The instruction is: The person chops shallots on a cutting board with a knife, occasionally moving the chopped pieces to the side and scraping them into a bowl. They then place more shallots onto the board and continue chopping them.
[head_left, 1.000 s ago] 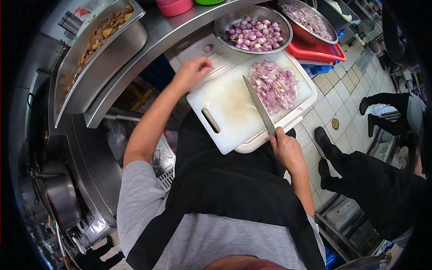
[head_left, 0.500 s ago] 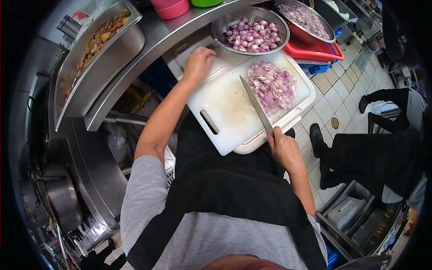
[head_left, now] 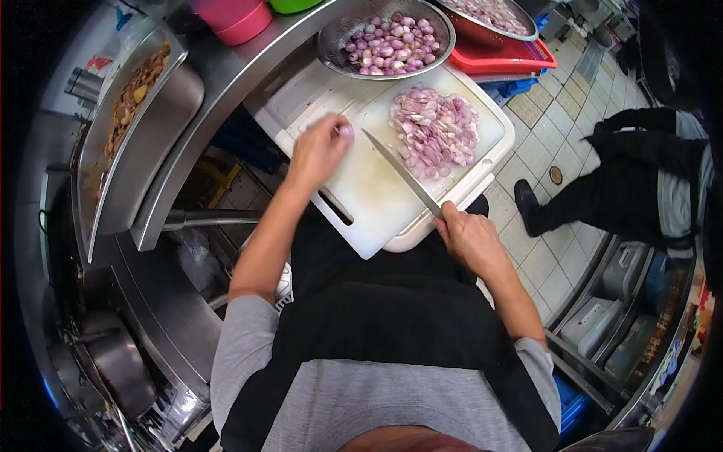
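Note:
A shallot (head_left: 345,132) shows at the fingertips of my left hand (head_left: 319,151), which is closed on it above the left part of the white cutting board (head_left: 369,203). My right hand (head_left: 471,236) is wrapped round the handle of a knife (head_left: 404,175). The blade points up and left across the board, beside a heap of sliced shallots (head_left: 434,132). Behind the board, a metal colander (head_left: 446,56) holds several whole peeled shallots (head_left: 392,45).
A red basket (head_left: 504,59) and a bowl of sliced shallots (head_left: 489,15) stand at the upper right. A steel food pan (head_left: 162,124) lies at the left on the curved metal counter edge (head_left: 218,98). On the right, a person in black trousers (head_left: 595,188) stands on the tiled floor.
My left hand has moved from the board's far left edge toward the knife, with a shallot now showing in its fingers. The view has shifted, and the person at the right has moved.

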`<state>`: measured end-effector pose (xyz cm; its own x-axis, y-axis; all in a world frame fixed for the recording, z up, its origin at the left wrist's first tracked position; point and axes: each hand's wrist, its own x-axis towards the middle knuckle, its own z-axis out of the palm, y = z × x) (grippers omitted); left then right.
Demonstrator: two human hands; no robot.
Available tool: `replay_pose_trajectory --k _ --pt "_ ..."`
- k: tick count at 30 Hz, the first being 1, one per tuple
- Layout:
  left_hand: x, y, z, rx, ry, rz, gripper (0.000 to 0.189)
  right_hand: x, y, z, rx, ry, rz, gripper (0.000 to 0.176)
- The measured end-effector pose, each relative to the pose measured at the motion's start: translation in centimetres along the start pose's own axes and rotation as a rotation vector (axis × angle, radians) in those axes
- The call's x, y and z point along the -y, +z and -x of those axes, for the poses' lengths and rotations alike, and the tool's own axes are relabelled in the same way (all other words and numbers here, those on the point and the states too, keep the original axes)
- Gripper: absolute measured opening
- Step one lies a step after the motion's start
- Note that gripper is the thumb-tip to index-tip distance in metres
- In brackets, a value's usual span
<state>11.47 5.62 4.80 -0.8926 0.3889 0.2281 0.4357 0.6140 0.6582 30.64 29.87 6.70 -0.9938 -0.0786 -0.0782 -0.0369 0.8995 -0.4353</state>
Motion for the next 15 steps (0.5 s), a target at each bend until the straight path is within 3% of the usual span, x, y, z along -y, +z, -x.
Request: replay_pose_trajectory --k 4,12,15 --pt "-1.9 1.8 4.6 0.107 0.055 0.097 0.024 -0.2 -1.0 -0.6 0.06 -0.094 0.061 0.024" --pt "-3.0 3.2 6.0 0.004 0.132 0.096 0.02 -0.5 -0.2 -0.7 0.023 -0.077 0.064 0.024" --pt "-3.3 3.3 5.9 0.028 0.065 0.16 0.016 -0.3 0.1 -0.6 0.04 -0.079 0.049 0.025"
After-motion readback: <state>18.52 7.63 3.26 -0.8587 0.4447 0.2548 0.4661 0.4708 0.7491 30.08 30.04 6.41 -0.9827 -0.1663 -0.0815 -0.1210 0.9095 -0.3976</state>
